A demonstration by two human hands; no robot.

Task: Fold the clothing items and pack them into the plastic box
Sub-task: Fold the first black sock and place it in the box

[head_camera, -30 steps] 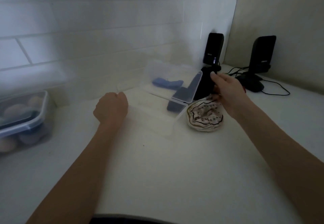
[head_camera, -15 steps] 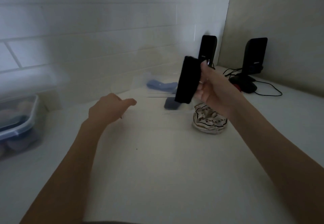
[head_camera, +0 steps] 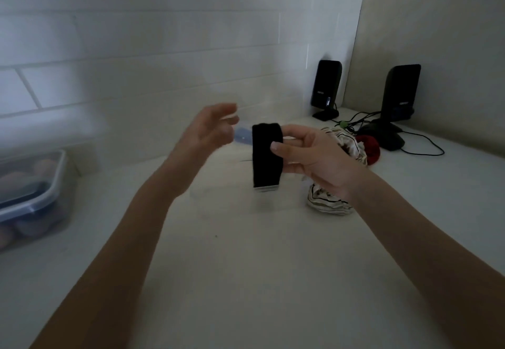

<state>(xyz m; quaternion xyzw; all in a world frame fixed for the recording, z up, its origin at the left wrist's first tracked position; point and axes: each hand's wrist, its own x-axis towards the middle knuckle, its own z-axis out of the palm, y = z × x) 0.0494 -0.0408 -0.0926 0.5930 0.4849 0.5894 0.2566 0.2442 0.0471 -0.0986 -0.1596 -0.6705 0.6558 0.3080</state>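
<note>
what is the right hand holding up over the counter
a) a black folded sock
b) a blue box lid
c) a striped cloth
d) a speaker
a: the right hand pinches the black folded sock between thumb and fingers, and it hangs in the air, while the striped cloth lies on the counter below the wrist.

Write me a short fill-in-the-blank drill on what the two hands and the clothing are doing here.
The folded black cloth is pinched by the ____ hand.
The left hand holds ____.
The striped garment lies on the ____.
The two speakers standing at the back are ____ in colour.

Missing words: right; nothing; counter; black
</note>
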